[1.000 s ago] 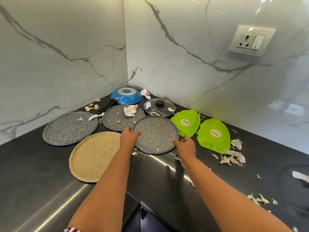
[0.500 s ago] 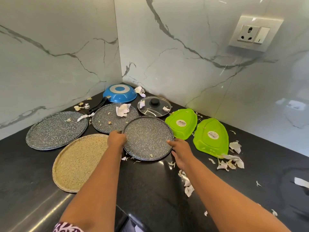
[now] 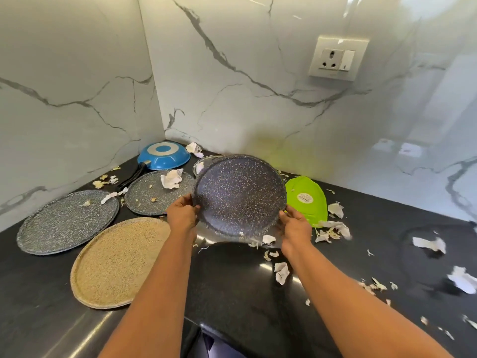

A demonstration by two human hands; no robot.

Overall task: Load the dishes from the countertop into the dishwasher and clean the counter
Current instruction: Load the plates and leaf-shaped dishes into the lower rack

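A dark speckled round plate (image 3: 238,193) is lifted off the black countertop (image 3: 232,285) and tilted up toward me. My left hand (image 3: 182,215) grips its left rim and my right hand (image 3: 295,227) grips its lower right rim. Two more grey speckled plates (image 3: 68,222) (image 3: 157,193) and a tan plate (image 3: 120,260) lie flat to the left. A blue pan (image 3: 164,155) sits upside down in the corner. One green dish (image 3: 307,198) shows to the right; a glass lid (image 3: 204,161) is mostly hidden behind the raised plate.
Torn paper and food scraps (image 3: 333,229) lie scattered over the right half of the counter, with crumpled paper (image 3: 171,178) on the middle grey plate. Marble walls close the corner, with a power socket (image 3: 338,58) on the right wall. The counter's front edge is near me.
Both hands have raised the dark speckled plate off the counter and tilted it up. Scraps have slid off it onto the counter below.
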